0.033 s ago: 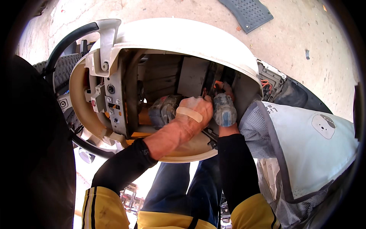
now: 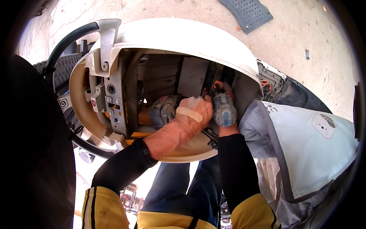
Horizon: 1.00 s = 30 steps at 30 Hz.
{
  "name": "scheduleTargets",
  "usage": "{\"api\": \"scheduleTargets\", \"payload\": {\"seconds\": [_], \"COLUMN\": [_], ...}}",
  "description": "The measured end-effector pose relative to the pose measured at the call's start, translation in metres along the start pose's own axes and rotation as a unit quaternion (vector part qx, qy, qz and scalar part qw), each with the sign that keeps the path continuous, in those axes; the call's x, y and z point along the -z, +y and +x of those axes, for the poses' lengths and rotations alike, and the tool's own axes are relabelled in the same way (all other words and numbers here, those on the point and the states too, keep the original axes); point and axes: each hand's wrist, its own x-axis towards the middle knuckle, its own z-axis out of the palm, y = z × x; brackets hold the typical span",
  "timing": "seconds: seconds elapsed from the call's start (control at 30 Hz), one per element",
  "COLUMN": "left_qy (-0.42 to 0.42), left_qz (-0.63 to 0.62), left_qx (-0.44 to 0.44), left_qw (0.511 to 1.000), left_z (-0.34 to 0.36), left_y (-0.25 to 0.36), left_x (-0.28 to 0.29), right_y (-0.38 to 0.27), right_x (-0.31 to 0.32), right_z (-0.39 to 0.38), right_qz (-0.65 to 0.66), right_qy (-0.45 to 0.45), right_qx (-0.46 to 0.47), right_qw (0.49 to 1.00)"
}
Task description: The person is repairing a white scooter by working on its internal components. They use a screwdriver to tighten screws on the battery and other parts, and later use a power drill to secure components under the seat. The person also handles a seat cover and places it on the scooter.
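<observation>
My right hand (image 2: 228, 90) is wrapped round a dusty cordless drill (image 2: 225, 111), whose rounded back end faces up and hides most of the grip. The drill's front end points down into the open white scooter body shell (image 2: 179, 32). Close beside it, my left hand (image 2: 195, 108) is closed, fingertips pinched near the drill's front; what they hold, if anything, is hidden. A tan plaster (image 2: 189, 113) crosses the back of this hand. Left of it lies a worn, dark grey rounded block (image 2: 164, 110) inside the shell.
A metal bracket with bolts (image 2: 116, 101) and a black grab rail (image 2: 72, 36) are at the shell's left end. On the right hangs a pale blue cloth cover (image 2: 305, 141), near orange wires (image 2: 267, 84). A grey rubber mat (image 2: 249, 15) lies on the concrete floor (image 2: 305, 34).
</observation>
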Motion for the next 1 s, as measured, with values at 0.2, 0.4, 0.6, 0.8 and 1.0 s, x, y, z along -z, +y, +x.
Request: {"api": "scheduleTargets", "payload": {"seconds": [0.2, 0.4, 0.6, 0.8, 1.0], "left_qy": [-0.004, -0.02, 0.0, -0.004, 0.007], "left_qz": [-0.017, -0.026, -0.022, -0.026, -0.013], "left_qx": [0.007, -0.001, 0.025, 0.012, 0.015], "left_qw": [1.0, 0.999, 0.999, 1.0, 1.0], "left_z": [0.002, 0.003, 0.0, 0.003, 0.001], "left_y": [-0.003, -0.002, -0.004, -0.003, -0.002], "left_x": [-0.005, 0.0, -0.007, -0.004, -0.011], "right_y": [-0.009, -0.025, -0.07, -0.067, -0.05], "right_x": [0.012, 0.011, 0.013, 0.023, 0.016], "right_z": [-0.001, -0.01, -0.024, -0.026, -0.016], "right_qz": [-0.033, 0.127, 0.036, -0.039, 0.024], "right_qy": [-0.026, -0.032, -0.021, 0.006, -0.011], "right_qx": [0.041, 0.004, -0.003, 0.082, 0.078], "right_qw": [0.998, 0.991, 0.999, 0.996, 0.997]}}
